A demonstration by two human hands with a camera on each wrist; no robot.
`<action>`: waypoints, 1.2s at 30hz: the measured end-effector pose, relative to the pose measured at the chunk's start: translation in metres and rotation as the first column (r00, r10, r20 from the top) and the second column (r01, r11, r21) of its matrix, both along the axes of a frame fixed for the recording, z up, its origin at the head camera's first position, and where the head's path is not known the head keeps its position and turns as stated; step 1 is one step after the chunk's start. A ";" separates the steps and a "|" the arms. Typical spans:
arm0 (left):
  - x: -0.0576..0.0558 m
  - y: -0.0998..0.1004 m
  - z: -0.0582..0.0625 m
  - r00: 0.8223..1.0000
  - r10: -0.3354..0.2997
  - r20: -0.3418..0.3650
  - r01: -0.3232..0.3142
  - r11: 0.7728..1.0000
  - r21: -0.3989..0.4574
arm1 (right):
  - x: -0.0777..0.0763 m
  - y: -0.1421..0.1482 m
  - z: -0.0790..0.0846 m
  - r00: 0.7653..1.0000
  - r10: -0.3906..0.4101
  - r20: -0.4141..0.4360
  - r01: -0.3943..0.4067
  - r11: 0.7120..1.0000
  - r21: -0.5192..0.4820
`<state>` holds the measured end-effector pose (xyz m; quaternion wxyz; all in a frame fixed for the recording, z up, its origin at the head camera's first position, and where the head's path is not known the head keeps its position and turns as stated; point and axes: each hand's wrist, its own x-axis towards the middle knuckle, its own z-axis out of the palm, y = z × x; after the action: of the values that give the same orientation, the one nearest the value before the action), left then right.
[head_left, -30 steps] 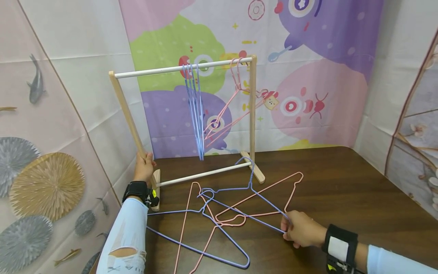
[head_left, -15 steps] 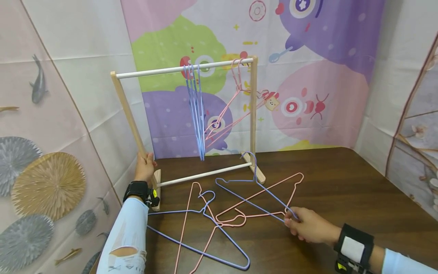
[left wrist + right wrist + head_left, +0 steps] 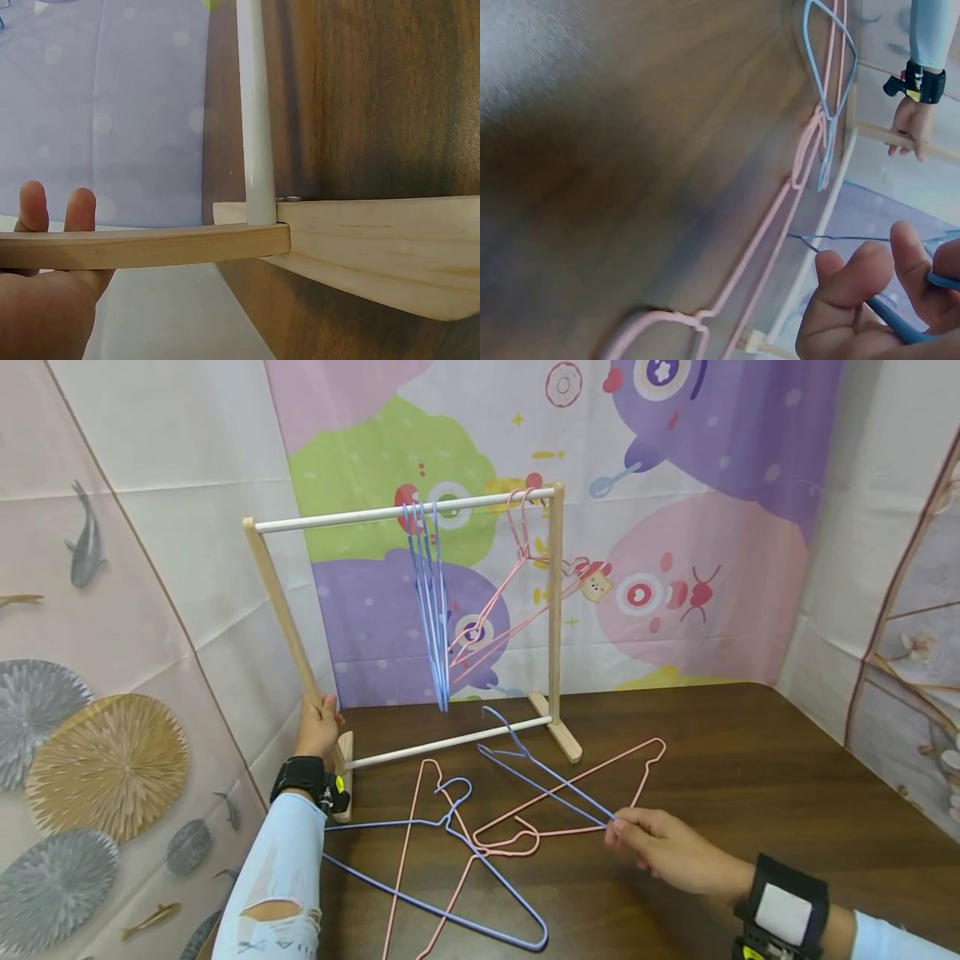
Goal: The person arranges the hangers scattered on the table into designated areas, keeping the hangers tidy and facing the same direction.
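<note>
In the head view my left hand (image 3: 318, 727) grips the left wooden upright (image 3: 279, 602) of a small clothes rack, low down. The left wrist view shows fingers wrapped behind that wooden upright (image 3: 172, 247). My right hand (image 3: 675, 852) pinches one end of a blue clothes hanger (image 3: 570, 786) at the right. This hanger is raised and tilted, its hook pointing away toward the rack's lower bar (image 3: 450, 742). Several blue hangers (image 3: 429, 602) and pink hangers (image 3: 495, 594) hang on the white top bar (image 3: 337, 517). The right wrist view shows curled fingers around blue wire (image 3: 892, 319).
On the brown table (image 3: 750, 760) lie another blue hanger (image 3: 480, 929) and two pink ones, a left pink hanger (image 3: 402, 860) crossing under it and a right pink hanger (image 3: 645, 777). Patterned cloth (image 3: 660, 643) stands behind the rack.
My right hand has drawn the blue hanger away from the other table hangers and turned it, its hook swinging left off the rack's right foot. The left hand stays on the upright.
</note>
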<state>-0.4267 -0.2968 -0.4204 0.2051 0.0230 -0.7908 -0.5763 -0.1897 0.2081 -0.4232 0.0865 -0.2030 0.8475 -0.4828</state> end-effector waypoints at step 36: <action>-0.003 0.002 -0.002 0.999 0.011 -0.031 -0.010 0.999 0.039 | 0.015 -0.128 0.102 0.987 0.160 -0.008 -0.158 0.969 -0.191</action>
<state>-0.4294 -0.2943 -0.4229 0.2198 0.0223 -0.7762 -0.5905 -0.1747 0.0805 -0.3209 0.1081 -0.2759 0.7778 -0.5542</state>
